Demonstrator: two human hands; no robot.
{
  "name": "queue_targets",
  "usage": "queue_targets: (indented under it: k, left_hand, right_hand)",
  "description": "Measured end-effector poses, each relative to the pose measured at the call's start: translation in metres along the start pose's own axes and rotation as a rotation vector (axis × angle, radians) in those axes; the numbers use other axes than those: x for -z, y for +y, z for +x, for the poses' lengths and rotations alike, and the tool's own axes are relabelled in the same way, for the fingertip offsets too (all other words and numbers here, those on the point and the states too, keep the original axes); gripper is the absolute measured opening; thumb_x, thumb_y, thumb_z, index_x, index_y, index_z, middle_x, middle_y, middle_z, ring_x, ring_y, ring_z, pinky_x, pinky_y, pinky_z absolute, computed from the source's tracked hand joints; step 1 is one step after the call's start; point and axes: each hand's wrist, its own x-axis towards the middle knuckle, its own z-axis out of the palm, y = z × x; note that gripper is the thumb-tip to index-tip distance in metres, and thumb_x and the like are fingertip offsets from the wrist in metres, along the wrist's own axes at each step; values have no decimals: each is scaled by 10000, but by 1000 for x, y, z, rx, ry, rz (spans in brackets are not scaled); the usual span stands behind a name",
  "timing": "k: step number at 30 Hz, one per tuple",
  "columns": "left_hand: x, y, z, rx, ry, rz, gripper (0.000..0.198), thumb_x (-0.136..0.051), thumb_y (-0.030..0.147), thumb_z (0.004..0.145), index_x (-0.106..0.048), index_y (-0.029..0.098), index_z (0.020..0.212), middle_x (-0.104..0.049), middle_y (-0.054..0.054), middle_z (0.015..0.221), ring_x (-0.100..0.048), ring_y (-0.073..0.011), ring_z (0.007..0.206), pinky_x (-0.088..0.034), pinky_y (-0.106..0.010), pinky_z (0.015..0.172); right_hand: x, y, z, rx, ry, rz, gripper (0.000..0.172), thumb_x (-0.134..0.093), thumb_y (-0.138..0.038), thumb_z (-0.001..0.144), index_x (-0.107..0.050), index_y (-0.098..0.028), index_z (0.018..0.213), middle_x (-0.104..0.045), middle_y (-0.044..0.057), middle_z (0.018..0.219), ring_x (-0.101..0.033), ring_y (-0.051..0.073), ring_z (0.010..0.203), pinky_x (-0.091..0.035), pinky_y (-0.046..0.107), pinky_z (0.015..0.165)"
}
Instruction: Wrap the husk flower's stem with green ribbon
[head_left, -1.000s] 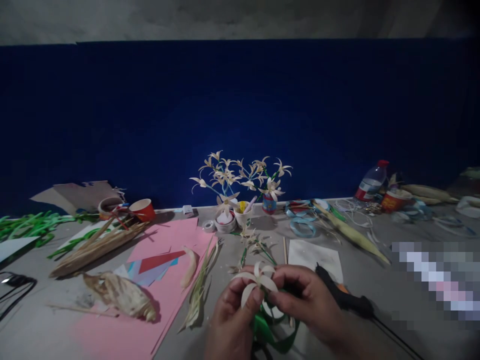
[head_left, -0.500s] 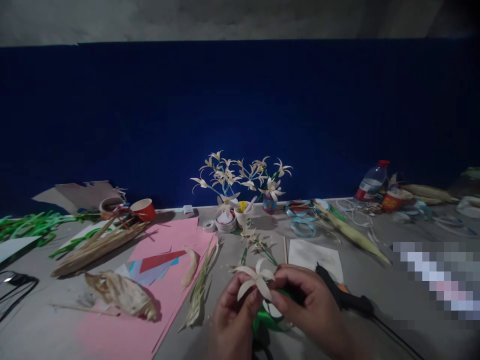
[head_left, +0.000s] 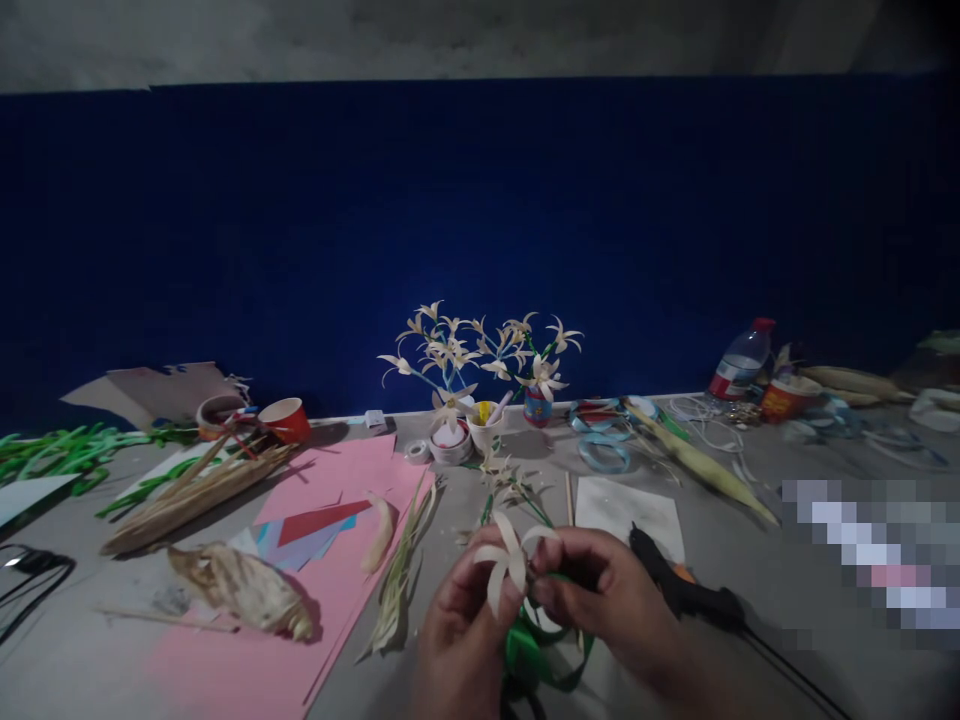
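A cream-coloured handmade flower [head_left: 508,562] with curved, narrow petals is held between my two hands. My left hand [head_left: 466,620] is closed, its thumb and fingers pinching the flower from the left. On the other side my right hand [head_left: 600,590] grips it by a petal and near the back, fingers closed. Below the hands lies a roll of green ribbon [head_left: 536,655], partly covered by them. Just beyond the fingertips are more cream flowers on green stems [head_left: 510,485]. A black glue gun [head_left: 686,585] rests to the right of my right hand.
At the back stand cream flowers [head_left: 450,355] in small cups. Pink paper [head_left: 330,560], coloured sheets and dried corn husks [head_left: 240,590] lie on the left. A white sheet [head_left: 630,515], blue ribbon [head_left: 604,455], a plastic bottle [head_left: 741,362] and a red cup [head_left: 787,397] are to the right.
The flower has turned in my fingers, so its petals point differently. My right fingers have shifted on it and are bent closer together. More of the green ribbon shows below.
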Motion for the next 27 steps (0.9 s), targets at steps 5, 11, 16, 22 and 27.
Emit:
queue_targets:
  k: [5,11,16,22,27]
  left_hand:
    - [1,0,2,43,-82,-31,303,-918,375,507,-777,211,719,-754,-23,797,-671,-193,835,-500,-244,803]
    - [3,-3,3,-30,-87,-17,308,-916,353,525,-782,234,776,-754,-17,814,-659,-186,841,-495,-229,774]
    - [3,0,1,-26,-103,-13,273,-909,331,546,-785,223,764,-687,19,682,-630,-143,702,-504,-207,710]
    - [9,-2,5,9,-21,7,295,-922,281,528,-795,200,781,-761,-27,788,-680,-172,794,-515,-220,740]
    - [5,2,3,59,30,-71,317,-954,295,434,-763,202,669,-755,2,703,-696,-155,726,-534,-210,708]
  right_hand:
    - [-1,-2,-3,164,62,-144,273,-729,-384,753,-542,-201,679,-521,-20,696,-468,138,657,-376,231,591]
    - [-6,-3,-6,449,190,-569,147,-652,-248,823,-583,-214,697,-585,-22,652,-538,138,613,-402,219,585]
    - [-7,-3,-9,344,200,-558,106,-664,-223,785,-614,-200,694,-613,-5,677,-569,151,653,-420,227,617]
    - [-2,-6,-5,7,96,-189,158,-725,-270,697,-592,-191,668,-482,-61,602,-422,100,561,-344,203,520]
    - [-2,-8,-3,-44,66,-152,231,-774,-351,667,-623,-177,673,-529,-46,613,-438,103,572,-362,219,542]
